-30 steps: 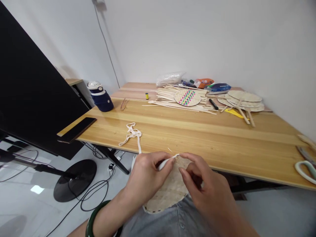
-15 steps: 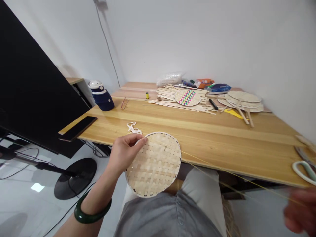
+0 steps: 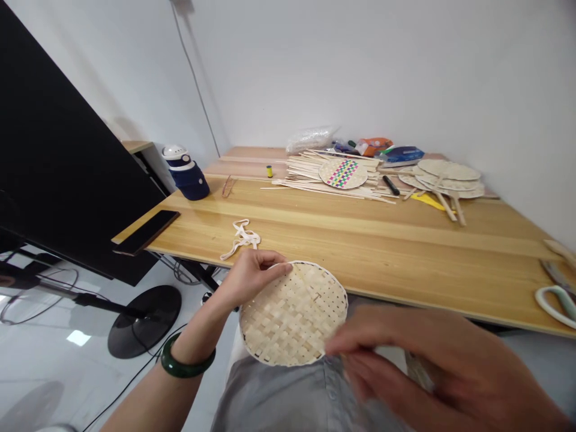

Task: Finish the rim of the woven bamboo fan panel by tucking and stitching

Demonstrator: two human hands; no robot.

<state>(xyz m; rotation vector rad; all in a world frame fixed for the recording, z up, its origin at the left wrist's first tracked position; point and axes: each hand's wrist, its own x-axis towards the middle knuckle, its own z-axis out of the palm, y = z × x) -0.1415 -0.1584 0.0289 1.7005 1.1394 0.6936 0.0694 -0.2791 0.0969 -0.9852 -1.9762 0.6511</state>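
A round woven bamboo disc (image 3: 292,315) is held over my lap, just in front of the table's near edge. My left hand (image 3: 252,276), with a green bangle (image 3: 184,363) on its wrist, grips the disc's upper left rim between thumb and fingers. My right hand (image 3: 427,366) fills the lower right, smeared by motion. Its fingertips reach the disc's lower right rim, and I cannot make out whether they hold anything. A white ribbon (image 3: 240,237) lies tangled on the table just beyond my left hand.
The wooden table (image 3: 405,258) carries bamboo strips (image 3: 310,174), a coloured woven disc (image 3: 342,173), several finished fans (image 3: 445,177), a yellow spool (image 3: 269,171) and scissors (image 3: 555,300) at the right edge. A phone (image 3: 146,232) lies at the left corner beside a black screen (image 3: 54,162).
My right hand pulled a thin thread far out to the right, then swung back to the disc's lower right rim. My left hand has kept hold of the disc, now lower and further right.
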